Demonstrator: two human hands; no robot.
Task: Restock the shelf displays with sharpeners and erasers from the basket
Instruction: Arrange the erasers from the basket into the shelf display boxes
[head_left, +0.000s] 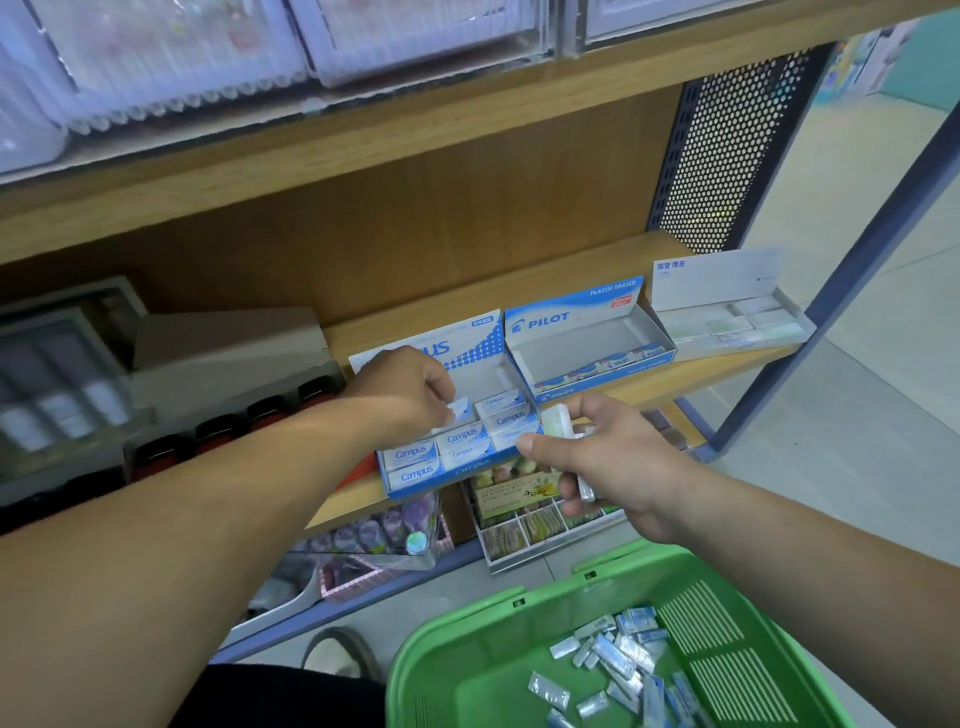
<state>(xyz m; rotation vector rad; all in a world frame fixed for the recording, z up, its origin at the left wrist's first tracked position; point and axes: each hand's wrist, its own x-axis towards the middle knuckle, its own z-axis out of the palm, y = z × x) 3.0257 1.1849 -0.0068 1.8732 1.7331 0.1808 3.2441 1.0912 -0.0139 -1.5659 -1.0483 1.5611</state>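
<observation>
At the Campus box (470, 460), left fingers (440, 395) pinch an eraser (465, 410); right fingers (597, 409) grip more erasers (557, 422).

"Campus" box (470, 358), "PILOT" box (582, 332)

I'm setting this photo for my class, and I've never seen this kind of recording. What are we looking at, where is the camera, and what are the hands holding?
No machine here: a person wears a camera on the head, looking down at their hands. The left hand pinches an eraser over the Campus box on the wooden shelf. The right hand grips several wrapped erasers. Next along stand a Pilot box and a white box. Below, a green basket holds more erasers.
</observation>
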